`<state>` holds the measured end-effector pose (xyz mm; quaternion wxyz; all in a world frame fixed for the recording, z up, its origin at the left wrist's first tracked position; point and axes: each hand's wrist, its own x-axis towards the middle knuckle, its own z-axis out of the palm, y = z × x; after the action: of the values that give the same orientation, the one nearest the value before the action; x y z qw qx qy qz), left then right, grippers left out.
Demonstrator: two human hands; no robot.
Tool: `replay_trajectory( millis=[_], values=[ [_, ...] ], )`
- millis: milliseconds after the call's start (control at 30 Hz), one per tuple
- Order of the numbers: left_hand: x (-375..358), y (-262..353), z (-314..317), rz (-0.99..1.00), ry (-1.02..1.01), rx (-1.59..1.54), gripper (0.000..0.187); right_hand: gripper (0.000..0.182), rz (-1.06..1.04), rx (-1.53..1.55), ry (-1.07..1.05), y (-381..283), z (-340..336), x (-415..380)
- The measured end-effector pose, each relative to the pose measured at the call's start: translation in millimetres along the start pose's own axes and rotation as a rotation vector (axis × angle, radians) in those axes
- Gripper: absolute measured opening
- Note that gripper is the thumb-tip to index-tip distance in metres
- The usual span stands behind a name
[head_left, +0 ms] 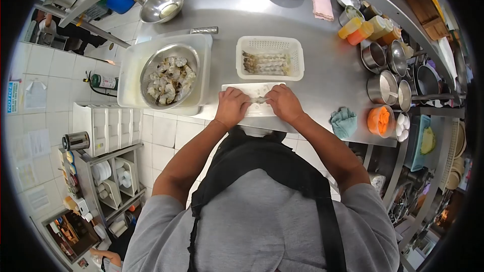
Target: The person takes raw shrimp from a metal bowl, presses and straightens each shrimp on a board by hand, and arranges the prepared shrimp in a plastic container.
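Over a white cutting board [261, 111], my left hand [233, 105] and my right hand [284, 102] pinch a peeled shrimp [258, 100] from its two ends, stretched level between them. Both sets of fingers are closed on it. Just beyond the board stands a white perforated basket [270, 44] with several straightened shrimp [264, 63] laid side by side. To the left, a steel colander [145, 86] holds a heap of shrimp [170, 80]. That colander rests inside a large translucent tub [204, 50].
A knife with a metal handle [204, 30] lies behind the tub. Steel bowls [163, 4] stand at the back. A pink cloth [322, 5], squeeze bottles [360, 34] and pots [381, 87] line the right side. Near the front right are a green cloth [344, 122] and an orange-filled container [380, 121].
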<state>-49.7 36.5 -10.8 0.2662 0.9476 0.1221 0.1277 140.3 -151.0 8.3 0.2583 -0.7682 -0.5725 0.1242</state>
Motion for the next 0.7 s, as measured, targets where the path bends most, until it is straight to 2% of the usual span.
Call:
replay_trajectory(
  millis=[100, 200, 300, 433, 533, 567, 667, 700],
  values=[
    [5, 0, -3, -0.036, -0.081, 0.032, 0.026, 0.016, 0.003, 0.027, 0.000, 4, -1, 0],
    [8, 19, -11, -0.070, -0.016, 0.071, 0.019, 0.015, -0.031, 0.022, 0.009, 1, -6, -2],
    [21, 32, 1, 0.007, 0.084, -0.057, 0.022, 0.015, -0.039, -0.024, -0.002, -1, -6, -4],
    [31, 31, 22, 0.033, -0.139, 0.030, 0.038, 0.019, -0.020, -0.066, -0.051, 1, -6, 0],
    [18, 30, -3, 0.007, 0.073, 0.005, 0.024, 0.016, -0.029, -0.041, -0.020, -9, -14, 1],
    [12, 28, -11, -0.061, 0.102, 0.036, 0.011, 0.016, -0.032, -0.036, -0.013, -13, -14, 2],
    [-9, -5, -21, -0.056, 0.014, 0.148, 0.010, 0.015, -0.030, -0.050, -0.059, -22, -2, 9],
    [-12, -9, -24, -0.039, 0.044, 0.145, 0.013, 0.015, -0.028, -0.062, -0.083, -23, 2, 13]
  ],
)
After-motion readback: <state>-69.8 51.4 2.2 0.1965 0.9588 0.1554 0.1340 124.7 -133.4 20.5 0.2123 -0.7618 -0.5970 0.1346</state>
